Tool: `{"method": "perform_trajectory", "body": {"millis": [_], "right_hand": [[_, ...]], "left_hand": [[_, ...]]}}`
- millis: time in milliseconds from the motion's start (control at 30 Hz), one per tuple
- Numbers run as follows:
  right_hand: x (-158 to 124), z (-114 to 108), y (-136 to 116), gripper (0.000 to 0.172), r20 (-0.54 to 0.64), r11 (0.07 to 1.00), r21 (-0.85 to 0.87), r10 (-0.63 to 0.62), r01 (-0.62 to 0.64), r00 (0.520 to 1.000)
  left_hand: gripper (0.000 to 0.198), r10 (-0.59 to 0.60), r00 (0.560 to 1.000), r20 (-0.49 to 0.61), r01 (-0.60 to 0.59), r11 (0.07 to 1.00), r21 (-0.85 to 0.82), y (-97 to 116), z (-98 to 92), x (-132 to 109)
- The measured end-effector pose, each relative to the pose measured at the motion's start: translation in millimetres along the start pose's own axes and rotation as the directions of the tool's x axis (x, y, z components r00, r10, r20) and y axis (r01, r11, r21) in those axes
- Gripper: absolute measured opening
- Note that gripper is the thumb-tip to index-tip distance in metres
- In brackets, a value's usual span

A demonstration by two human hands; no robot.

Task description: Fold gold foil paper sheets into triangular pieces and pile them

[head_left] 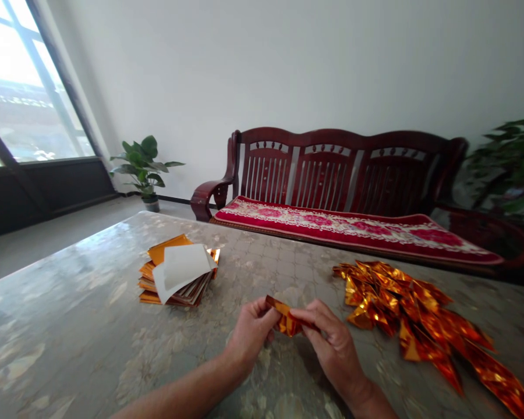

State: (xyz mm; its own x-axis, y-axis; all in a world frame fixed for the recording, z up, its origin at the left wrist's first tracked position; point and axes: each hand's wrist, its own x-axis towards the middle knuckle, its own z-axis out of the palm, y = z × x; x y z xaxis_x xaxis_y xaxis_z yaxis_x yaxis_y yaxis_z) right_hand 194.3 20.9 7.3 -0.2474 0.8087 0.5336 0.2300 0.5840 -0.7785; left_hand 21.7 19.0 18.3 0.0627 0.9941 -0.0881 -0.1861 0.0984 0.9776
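A piece of shiny gold-orange foil paper [287, 321], partly folded, is held above the table between both hands. My left hand [251, 333] pinches its left end between thumb and fingers. My right hand [332, 343] grips the right end, thumb and forefinger closed on it. To the left stands a stack of flat foil sheets [146, 291], some white side up on top. On the right lies a heap of folded foil pieces [397, 302], pointed and glossy, spreading toward the near right corner.
The table [91, 343] has a patterned, shiny cover. Behind it is a dark red wooden bench [327, 174] with a red floral cushion [358, 228]. A potted plant [146, 166] stands on the floor at the left, another plant [513, 163] at the right.
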Motion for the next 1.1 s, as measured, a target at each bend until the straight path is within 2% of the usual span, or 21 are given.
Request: {"method": "perform_trajectory", "body": {"millis": [133,233,467,600,800,900,1000,1100], "right_hand": [[-1,0,4,0.033,0.029,0.999,-0.024,-0.047,0.048,0.998],[-1,0,6,0.036,-0.003,0.996,-0.061,-0.061,0.06,0.998],[2,-1,9,0.035,-0.068,0.987,-0.138,-0.097,0.087,0.993],[-1,-1,15,0.035,-0.049,0.98,-0.162,-0.122,0.113,0.991],[-5,-1,13,0.037,0.023,0.983,-0.159,-0.093,0.096,0.995],[-3,-4,7,0.036,0.061,0.995,-0.091,-0.032,0.038,0.998],[-2,-6,4,0.028,0.104,0.995,0.039,0.084,-0.088,0.991],[-1,-7,7,0.027,0.058,0.958,0.151,0.239,-0.245,0.969]], "left_hand": [[0.029,-0.064,0.997,-0.04,0.064,0.998,0.0,-3,-0.3,0],[0.026,-0.072,0.997,-0.024,0.071,0.996,-0.051,-3,-1.0,-1],[0.038,-0.028,0.999,0.018,0.031,0.987,-0.159,7,0.5,-5],[0.038,-0.032,0.999,-0.016,0.03,0.995,-0.099,10,2.9,-6],[0.035,0.035,0.998,-0.042,-0.035,0.999,0.022,0,-0.7,3],[0.033,0.087,0.995,-0.057,-0.081,0.992,0.097,-5,-4.5,6],[0.031,0.157,0.986,-0.055,-0.142,0.967,0.21,-6,-8.5,7],[0.031,0.217,0.975,-0.043,-0.194,0.932,0.307,-4,-11.6,7]]}}
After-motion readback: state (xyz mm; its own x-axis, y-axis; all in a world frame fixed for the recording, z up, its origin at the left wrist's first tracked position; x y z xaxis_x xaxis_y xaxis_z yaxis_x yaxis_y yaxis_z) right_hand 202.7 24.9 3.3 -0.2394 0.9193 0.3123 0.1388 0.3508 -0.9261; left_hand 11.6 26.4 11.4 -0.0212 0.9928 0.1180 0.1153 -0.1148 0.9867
